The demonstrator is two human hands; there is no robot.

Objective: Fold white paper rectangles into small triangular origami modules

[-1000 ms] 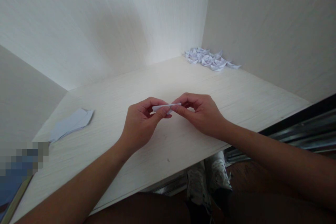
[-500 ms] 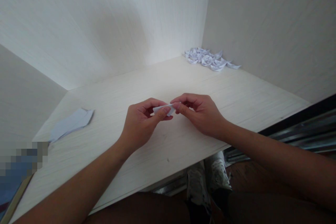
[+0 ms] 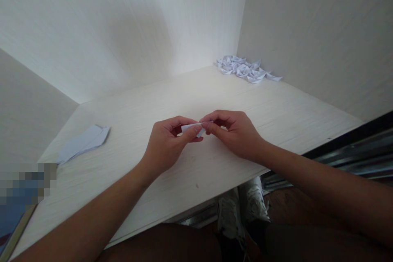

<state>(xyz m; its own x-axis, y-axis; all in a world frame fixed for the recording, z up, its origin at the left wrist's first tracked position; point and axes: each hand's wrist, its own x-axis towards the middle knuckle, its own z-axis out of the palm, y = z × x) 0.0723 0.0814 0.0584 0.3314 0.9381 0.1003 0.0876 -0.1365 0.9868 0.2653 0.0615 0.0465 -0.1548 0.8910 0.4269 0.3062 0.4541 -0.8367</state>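
A small folded piece of white paper point(image 3: 186, 127) is pinched between both hands, above the middle of the pale wooden desk point(image 3: 172, 221). My left hand point(image 3: 168, 141) grips its left part, thumb in front and fingers behind. At its right end, the thumb and fingertips of my right hand point(image 3: 235, 133) are closed on it, nearly touching the left thumb. Fingers cover much of the paper, so its full shape is hidden.
Folded white paper boats point(image 3: 245, 69) lie heaped in the far right corner against the panels. A stack of flat white paper sheets point(image 3: 84, 143) lies at the left. Below the front edge are shoes point(image 3: 254, 200) and dark metal rails point(image 3: 353, 163).
Both hands keep their pinch on the folded paper. The left hand and the paper have shifted very slightly to the right; the heap and the stack are unchanged.
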